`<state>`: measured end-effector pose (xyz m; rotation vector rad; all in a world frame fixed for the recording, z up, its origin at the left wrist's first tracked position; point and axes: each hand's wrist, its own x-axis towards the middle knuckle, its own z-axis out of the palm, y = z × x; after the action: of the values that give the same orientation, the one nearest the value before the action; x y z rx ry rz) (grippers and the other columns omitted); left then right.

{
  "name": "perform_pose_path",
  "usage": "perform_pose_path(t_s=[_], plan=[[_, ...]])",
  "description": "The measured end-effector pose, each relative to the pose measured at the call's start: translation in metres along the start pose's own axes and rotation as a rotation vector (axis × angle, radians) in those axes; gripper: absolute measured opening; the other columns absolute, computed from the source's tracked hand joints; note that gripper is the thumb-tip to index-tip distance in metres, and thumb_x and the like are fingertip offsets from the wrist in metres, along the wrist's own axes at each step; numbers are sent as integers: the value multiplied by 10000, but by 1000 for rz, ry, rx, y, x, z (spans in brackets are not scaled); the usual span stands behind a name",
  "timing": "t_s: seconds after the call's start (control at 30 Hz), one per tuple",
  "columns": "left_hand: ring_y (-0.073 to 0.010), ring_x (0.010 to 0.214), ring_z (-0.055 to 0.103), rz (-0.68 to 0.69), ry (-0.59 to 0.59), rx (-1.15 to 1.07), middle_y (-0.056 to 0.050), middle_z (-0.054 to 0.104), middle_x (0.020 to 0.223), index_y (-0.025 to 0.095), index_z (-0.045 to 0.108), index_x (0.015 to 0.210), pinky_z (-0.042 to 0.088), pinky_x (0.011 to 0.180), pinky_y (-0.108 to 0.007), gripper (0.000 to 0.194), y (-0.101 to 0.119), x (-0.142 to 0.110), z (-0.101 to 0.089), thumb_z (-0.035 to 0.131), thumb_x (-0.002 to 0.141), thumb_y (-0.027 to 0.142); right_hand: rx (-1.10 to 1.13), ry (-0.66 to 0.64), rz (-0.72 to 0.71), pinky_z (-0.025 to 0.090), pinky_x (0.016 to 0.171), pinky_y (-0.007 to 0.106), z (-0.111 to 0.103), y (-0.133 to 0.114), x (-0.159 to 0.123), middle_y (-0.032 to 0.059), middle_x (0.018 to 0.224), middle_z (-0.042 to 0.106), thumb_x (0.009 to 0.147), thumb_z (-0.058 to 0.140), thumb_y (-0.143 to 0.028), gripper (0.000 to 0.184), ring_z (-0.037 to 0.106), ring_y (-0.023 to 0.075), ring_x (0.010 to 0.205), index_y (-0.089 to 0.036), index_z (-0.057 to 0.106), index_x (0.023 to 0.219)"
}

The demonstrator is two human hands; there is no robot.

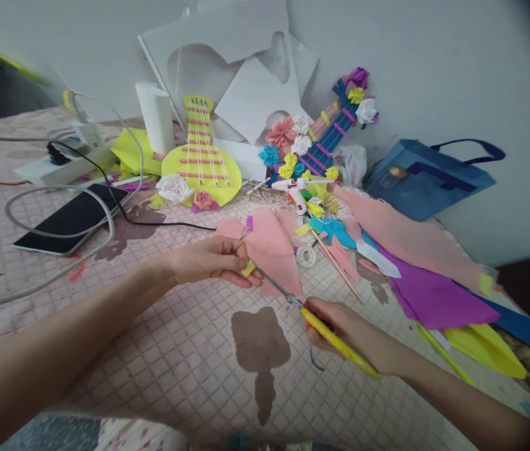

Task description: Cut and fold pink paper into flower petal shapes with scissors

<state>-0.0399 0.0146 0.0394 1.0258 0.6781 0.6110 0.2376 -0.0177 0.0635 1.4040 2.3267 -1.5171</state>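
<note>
Between the fingertips of my left hand (218,260) is a small piece of yellow paper (248,269). My right hand (344,332) grips yellow-handled scissors (335,344), whose blades point left and reach the yellow piece. Whether the blades are apart at the tip is too small to tell. Beneath and behind my left hand lie pink paper pieces (274,241) on the table cover. A clear tape roll (306,256) and a thin wooden stick (337,268) rest just beyond the scissors.
A yellow paper guitar (202,163) and a blue one (326,147) with paper flowers lean at the back. A white glue gun (296,191) lies before them. Purple paper (438,288) and a blue bag (429,178) are right; a tablet (72,219), cables and a power strip (62,164) are left.
</note>
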Motion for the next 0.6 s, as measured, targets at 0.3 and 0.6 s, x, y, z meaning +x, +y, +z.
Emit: perform_pose_path(t_s=[0.3,0.6], plan=[[-181,945,662,-11,0,9,-97,711,939,130,510,745,504,860,-308,164,-1,0,-1,628,806,226,-30,-5,-9,342,495,205,-2,-1,-1,-20,657,523,815,552,-308,212,440,88,563,-191,405,716],[-179,923,669,-13,22,-12,-92,711,927,129,500,727,517,828,-290,187,0,0,3,647,789,227,89,-41,-31,339,498,212,0,0,-4,-19,666,467,886,453,-328,181,391,89,561,-185,437,775]])
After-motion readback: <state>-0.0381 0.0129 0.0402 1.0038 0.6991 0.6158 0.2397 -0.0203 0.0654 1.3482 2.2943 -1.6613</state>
